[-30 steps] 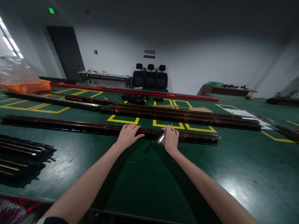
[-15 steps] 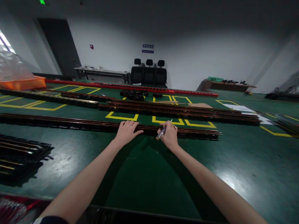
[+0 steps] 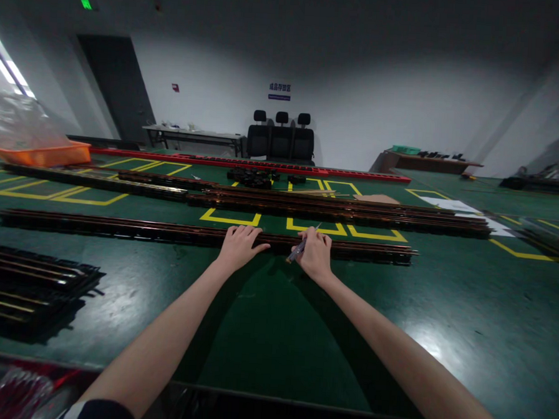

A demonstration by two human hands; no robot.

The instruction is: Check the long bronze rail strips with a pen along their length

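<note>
A long, dark bundle of strips point(image 3: 119, 227) with copper-coloured edges lies crosswise on the green table in front of me. My left hand point(image 3: 240, 248) rests on top of its middle, fingers laid over it and thumb stretched out to the right. A short way to the right, my right hand point(image 3: 315, 254) is closed around a slim grey pen-like tool point(image 3: 296, 251). The tool slants, with its thin tip pointing away from me at the strips and its blunt end towards me. My fingers partly cover the tip, so its contact with the strips cannot be made out.
More long strips point(image 3: 345, 210) lie behind, across yellow tape marks. Shorter dark pieces point(image 3: 18, 271) are stacked at the near left. An orange tray point(image 3: 43, 154) with clear plastic bags stands at the far left. White paper sheets point(image 3: 448, 204) lie at the right.
The tool's blunt end has swung slightly left and down in my right hand. My left hand keeps its place on the strips. The view has shifted slightly.
</note>
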